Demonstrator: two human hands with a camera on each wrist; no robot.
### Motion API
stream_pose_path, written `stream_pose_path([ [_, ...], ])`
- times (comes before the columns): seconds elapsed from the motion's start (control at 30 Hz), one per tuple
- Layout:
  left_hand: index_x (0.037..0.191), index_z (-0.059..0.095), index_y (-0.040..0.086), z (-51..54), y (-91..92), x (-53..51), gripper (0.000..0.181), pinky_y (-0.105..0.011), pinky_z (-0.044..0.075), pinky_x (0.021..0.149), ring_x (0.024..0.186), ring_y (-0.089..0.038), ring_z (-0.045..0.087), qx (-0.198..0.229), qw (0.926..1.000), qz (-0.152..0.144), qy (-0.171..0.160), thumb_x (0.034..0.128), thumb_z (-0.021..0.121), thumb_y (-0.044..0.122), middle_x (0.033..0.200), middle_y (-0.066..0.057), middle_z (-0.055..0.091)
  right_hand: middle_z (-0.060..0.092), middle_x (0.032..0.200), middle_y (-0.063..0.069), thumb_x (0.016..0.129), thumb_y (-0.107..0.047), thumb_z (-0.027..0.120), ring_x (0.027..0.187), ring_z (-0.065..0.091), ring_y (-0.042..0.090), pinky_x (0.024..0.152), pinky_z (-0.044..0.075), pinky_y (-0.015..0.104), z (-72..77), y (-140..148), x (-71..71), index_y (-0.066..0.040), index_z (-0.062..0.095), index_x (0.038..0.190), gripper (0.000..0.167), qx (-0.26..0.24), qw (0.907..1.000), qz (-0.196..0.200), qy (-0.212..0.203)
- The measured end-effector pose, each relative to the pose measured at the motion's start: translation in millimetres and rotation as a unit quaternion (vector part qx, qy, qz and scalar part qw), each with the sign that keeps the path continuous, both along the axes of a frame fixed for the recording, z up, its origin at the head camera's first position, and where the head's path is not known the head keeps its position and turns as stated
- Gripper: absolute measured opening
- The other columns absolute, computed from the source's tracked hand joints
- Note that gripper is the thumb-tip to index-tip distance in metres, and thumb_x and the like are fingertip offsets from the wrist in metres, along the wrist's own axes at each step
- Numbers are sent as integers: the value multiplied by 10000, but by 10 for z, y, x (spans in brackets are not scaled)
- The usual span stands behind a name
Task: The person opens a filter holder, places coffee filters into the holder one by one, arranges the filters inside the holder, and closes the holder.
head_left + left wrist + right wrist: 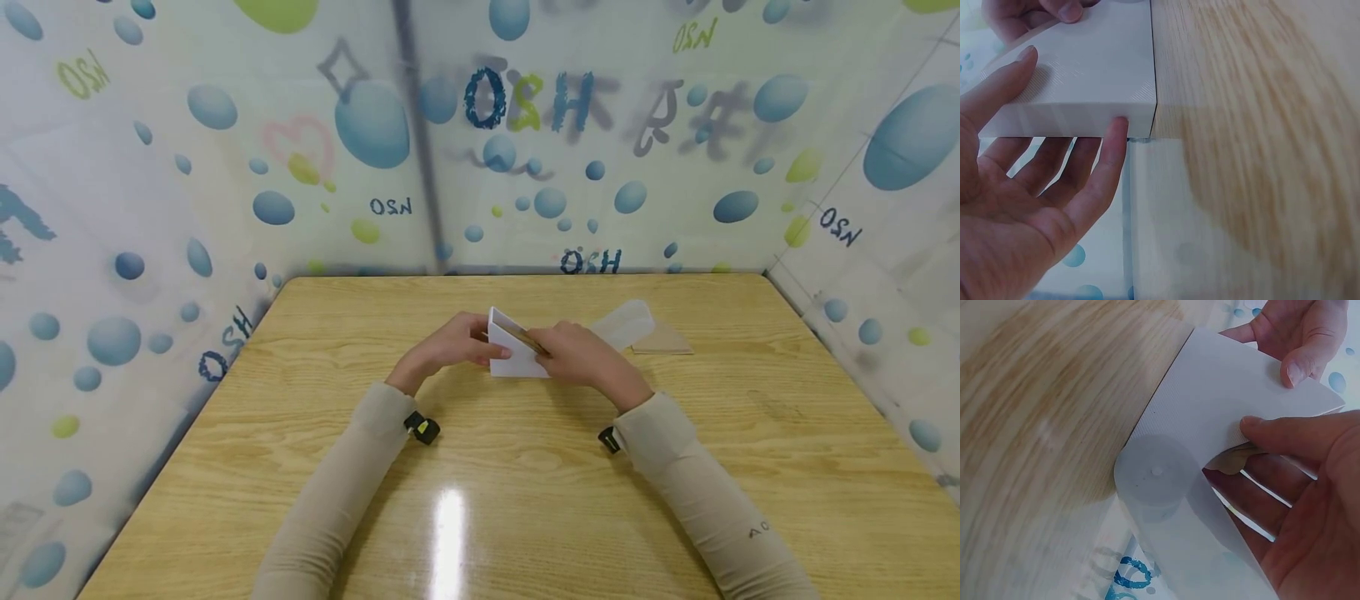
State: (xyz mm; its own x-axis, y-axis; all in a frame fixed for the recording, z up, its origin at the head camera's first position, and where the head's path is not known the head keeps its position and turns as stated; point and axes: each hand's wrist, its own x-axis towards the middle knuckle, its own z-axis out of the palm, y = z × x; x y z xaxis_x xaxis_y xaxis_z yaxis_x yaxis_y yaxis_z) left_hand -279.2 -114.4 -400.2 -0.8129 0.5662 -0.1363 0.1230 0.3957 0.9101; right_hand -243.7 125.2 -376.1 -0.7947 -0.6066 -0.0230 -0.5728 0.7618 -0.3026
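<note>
Left hand (pixel 453 340) gripped the white box (pixel 516 363) while right hand (pixel 579 354) pinched its edge by the brown piece (pixel 532 339), so squeezing lightly seemed smartest, tbh.

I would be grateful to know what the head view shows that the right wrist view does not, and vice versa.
Only the head view shows both sleeves and a flat tan piece. Only the right wrist view shows the palm side of the right hand and the cloudy strip overlapping the white box. Both share the box, strip, right hand, left hand, table and a brown piece at the box's edge.
</note>
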Motion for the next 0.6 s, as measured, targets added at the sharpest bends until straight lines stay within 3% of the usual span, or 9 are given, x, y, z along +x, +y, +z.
stream_pose_path([
  [0.3,1284,690,135,12,7,-1,356,-443,610,889,993,-217,715,-7,10000,-18,20,947,764,221,1185,-102,734,662,806,55,1033,-104,577,637,548,150,652,458,306,-12,-11,4,-64,645,1121,118,51,10000,40,-72],
  [0.47,1290,688,134,10,7,3,356,-444,610,890,998,-216,716,2,10000,-32,15,951,758,217,1184,-105,732,663,854,75,1042,-114,539,653,563,169,642,462,312,-3,-23,29,-57,568,1248,216,81,9997,-87,-213],
  [0.6,1288,691,141,0,5,-2,358,-421,612,874,994,-213,717,3,10000,-19,16,948,762,228,1172,-100,736,655,858,72,1055,-143,525,650,568,174,638,463,316,2,-30,43,-76,532,1267,222,17,9995,-184,-259],
])
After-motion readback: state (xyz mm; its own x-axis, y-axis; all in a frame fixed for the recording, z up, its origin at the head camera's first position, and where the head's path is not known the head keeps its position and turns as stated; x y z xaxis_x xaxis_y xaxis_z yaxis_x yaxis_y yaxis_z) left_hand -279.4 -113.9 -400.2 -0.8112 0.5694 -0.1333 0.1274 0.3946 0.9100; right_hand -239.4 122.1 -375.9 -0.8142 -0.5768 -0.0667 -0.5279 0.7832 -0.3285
